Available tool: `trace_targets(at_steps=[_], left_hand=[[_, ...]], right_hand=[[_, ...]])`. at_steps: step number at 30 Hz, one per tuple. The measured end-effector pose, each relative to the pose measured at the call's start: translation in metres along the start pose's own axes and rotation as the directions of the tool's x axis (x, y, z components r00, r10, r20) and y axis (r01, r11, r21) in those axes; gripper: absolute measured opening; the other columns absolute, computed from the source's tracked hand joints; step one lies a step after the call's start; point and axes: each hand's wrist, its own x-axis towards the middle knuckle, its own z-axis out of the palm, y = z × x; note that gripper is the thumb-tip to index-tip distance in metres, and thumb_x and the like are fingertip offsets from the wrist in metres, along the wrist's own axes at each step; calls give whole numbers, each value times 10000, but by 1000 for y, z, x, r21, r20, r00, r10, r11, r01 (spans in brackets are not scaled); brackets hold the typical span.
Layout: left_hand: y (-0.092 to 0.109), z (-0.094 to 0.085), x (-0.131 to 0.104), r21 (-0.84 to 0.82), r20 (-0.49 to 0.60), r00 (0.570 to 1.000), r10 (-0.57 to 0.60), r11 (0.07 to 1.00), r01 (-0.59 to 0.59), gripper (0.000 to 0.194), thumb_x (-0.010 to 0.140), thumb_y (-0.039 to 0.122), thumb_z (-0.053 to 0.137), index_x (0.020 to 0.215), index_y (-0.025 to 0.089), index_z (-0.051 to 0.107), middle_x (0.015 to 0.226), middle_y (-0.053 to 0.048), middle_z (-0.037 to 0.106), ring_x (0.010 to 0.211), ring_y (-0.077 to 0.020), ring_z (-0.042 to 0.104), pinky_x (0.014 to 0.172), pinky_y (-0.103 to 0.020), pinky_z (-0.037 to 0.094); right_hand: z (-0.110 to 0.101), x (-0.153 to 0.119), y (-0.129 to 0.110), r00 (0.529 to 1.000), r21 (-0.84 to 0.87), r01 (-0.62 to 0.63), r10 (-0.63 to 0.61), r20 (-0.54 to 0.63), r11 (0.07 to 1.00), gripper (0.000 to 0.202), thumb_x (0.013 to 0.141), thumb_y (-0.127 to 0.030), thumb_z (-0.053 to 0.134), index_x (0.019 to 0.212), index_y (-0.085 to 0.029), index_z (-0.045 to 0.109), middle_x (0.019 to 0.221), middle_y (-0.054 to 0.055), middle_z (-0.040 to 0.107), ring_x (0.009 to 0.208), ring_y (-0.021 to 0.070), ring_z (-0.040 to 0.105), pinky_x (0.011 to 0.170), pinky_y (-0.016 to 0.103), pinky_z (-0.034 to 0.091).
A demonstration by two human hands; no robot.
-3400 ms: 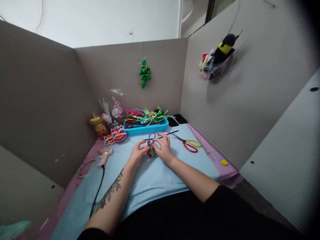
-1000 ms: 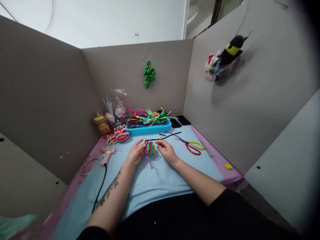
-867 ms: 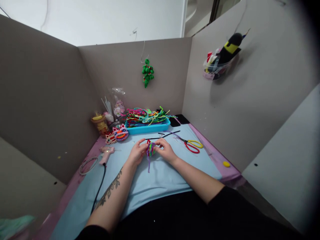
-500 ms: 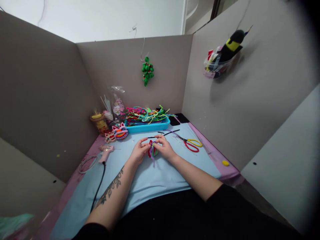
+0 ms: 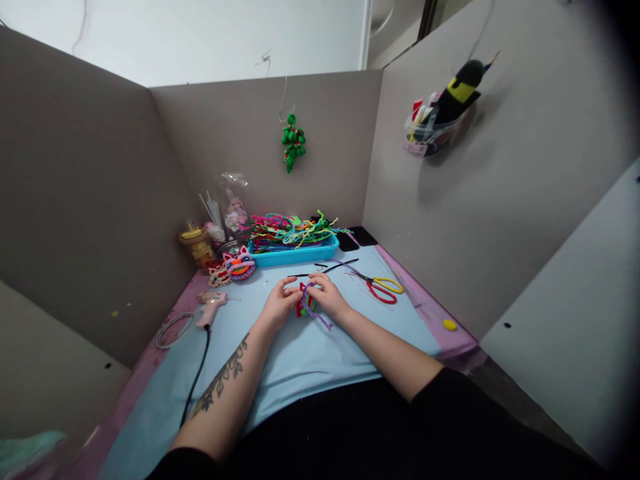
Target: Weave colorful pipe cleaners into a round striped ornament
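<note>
Between my hands is a small pipe-cleaner piece [image 5: 301, 309] in red and green, with a purple pipe cleaner [image 5: 320, 319] running across it. My left hand [image 5: 281, 303] is closed on the red side of the piece. The fingers of my right hand [image 5: 325, 295] pinch the purple strand at its upper right. One purple end trails loose down to the right, below my right hand. Short black pipe-cleaner bits [image 5: 299, 275] lie just beyond my fingertips. Red-and-yellow-handled scissors [image 5: 383, 291] rest to the right of my hands.
A blue tray [image 5: 295, 256] heaped with colourful pipe cleaners stands at the back. Two finished lion-like faces [image 5: 240, 267] sit left of it. A pink glue gun [image 5: 212, 307] with its cable lies at left. Grey partitions [image 5: 330, 147] enclose the table; a yellow cap [image 5: 449, 325] lies right.
The loose purple end has swung from hanging straight down to pointing down and right. Both hands stay in nearly the same place, still holding the piece. The view has shifted slightly.
</note>
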Motion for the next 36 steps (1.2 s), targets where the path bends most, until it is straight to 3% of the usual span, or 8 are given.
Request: trace_targets(at_steps=[7, 13, 19, 22, 26, 30, 36], left_hand=[[0, -4, 1, 11, 22, 1000, 15, 1000, -15, 680, 544, 274, 821, 1126, 156, 489, 765, -31, 667, 564, -111, 592, 546, -218, 428], [3, -6, 2, 22, -19, 999, 33, 999, -32, 651, 560, 317, 812, 1108, 144, 506, 785, -34, 659, 551, -92, 576, 516, -195, 392], [4, -10, 2, 114, 87, 996, -33, 993, 23, 476, 570, 335, 804, 955, 126, 618, 770, -50, 668, 632, -125, 593, 606, -223, 421], [0, -8, 4, 160, 91, 996, -4, 987, -11, 333, 570, 325, 803, 777, 110, 654, 700, -40, 657, 609, -121, 573, 623, -226, 417], [-4, -4, 6, 160, 122, 991, 58, 984, -77, 308, 576, 297, 799, 796, 115, 682, 727, -52, 671, 632, -140, 579, 640, -239, 425], [-5, 2, 5, 148, 32, 990, 134, 979, -138, 305, 587, 314, 789, 800, 122, 687, 740, -52, 676, 643, -137, 575, 638, -232, 429], [-4, 11, 1, 72, -47, 995, 83, 994, -80, 340, 564, 356, 796, 766, 117, 663, 668, -23, 642, 585, -109, 551, 570, -213, 410]], right_hand=[[-2, 1, 4, 994, -158, 99, -90, 59, 982, 106, 763, -248, 550, 739, -206, 645, 1120, 62, 528, 1122, 214, 457, 1022, 396, 308], [-1, 3, 8, 983, -86, 119, -105, 147, 989, 171, 798, -232, 461, 725, -185, 609, 1043, 60, 562, 1019, 179, 534, 938, 347, 392], [-1, 3, 11, 998, -76, 63, -61, 18, 995, 203, 813, -280, 446, 895, -195, 611, 958, 48, 589, 914, 176, 561, 853, 335, 439], [0, 3, 12, 996, -73, 81, -84, -44, 994, 198, 816, -305, 450, 897, -205, 601, 912, 36, 585, 903, 177, 556, 839, 327, 442], [1, 2, 5, 986, -81, 120, -128, -105, 989, 180, 819, -298, 441, 888, -212, 583, 937, 42, 579, 936, 182, 546, 876, 332, 424], [2, -1, -5, 977, -79, 153, -163, -137, 985, 159, 819, -282, 437, 875, -210, 568, 947, 55, 566, 962, 192, 534, 905, 348, 412], [1, -3, -11, 969, -32, 189, -191, -158, 982, 109, 801, -269, 463, 798, -210, 555, 971, 70, 563, 993, 200, 521, 898, 350, 427]])
